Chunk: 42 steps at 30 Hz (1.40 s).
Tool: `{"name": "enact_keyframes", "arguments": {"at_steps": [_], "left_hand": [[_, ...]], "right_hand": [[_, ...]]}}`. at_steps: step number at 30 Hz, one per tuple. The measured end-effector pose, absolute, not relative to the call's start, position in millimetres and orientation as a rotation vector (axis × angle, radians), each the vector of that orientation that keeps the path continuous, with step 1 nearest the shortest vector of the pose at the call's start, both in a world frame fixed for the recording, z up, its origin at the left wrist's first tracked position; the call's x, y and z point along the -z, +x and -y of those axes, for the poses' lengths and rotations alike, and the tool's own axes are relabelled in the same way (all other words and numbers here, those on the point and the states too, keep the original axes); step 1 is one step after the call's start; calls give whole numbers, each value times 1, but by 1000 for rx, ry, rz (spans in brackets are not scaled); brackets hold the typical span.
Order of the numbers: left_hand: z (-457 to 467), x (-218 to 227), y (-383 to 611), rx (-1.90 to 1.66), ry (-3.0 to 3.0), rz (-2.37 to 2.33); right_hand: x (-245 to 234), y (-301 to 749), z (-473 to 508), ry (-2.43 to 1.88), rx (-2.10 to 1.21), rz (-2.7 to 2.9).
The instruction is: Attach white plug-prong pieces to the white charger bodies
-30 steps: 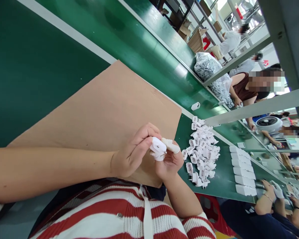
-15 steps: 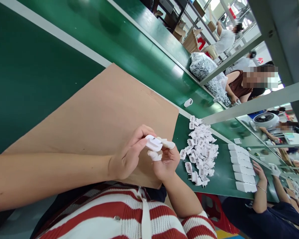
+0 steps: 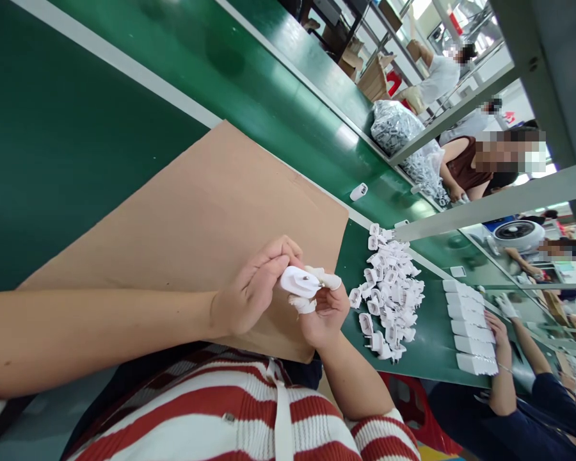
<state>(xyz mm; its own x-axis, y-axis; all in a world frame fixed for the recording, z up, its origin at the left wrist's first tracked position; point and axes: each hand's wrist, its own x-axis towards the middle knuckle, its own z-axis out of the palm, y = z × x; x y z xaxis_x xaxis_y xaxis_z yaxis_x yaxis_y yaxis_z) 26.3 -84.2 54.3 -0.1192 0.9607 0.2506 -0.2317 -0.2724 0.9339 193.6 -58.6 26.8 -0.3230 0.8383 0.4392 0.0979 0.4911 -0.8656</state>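
Between my two hands is a white plug adapter [image 3: 297, 282], held above a sheet of brown cardboard [image 3: 211, 211]. My left hand [image 3: 254, 285] pinches one end of it with thumb and fingers. White finger covers wrap some fingertips of my right hand [image 3: 326, 314], which grips the other end by the metal pins. To the right of my right hand lies a heap of similar white plug parts [image 3: 388, 288] on the green table, many with pins showing.
Rows of white pieces [image 3: 468, 326] are lined up at the right, with a co-worker's hand [image 3: 496, 330] on them. A single white piece [image 3: 359, 192] lies on the green conveyor belt [image 3: 288, 128]. Behind it are a bag of small grey parts [image 3: 398, 128] and a metal post [image 3: 499, 198].
The plug adapter has turned in my fingers, so its pin face now shows more. The co-worker's hand at the right has moved onto the lined-up pieces.
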Motion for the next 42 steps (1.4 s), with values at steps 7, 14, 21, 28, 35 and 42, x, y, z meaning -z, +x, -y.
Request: {"name": "enact_keyframes", "arguments": {"at_steps": [7,14,21,28,35,42], "left_hand": [[85,-51,26,-1620,1215,-902],[88,-49,26,-1647,1230,-842],[87,-52,25,-1690,1276,-836],[88,-50,25,-1691,1302,-823],[88,-49,26,-1679,1295,-835],[90,-48,26,-1653,1283,-843]], "right_hand": [[-26,193,58,-767,-924,1735],[-33,191,58,-678,-921,1740],[-33,191,58,-710,-849,1773],[-35,190,58,-729,-856,1782],[-32,193,58,-695,-900,1737],[-28,195,59,-678,-936,1706]]}}
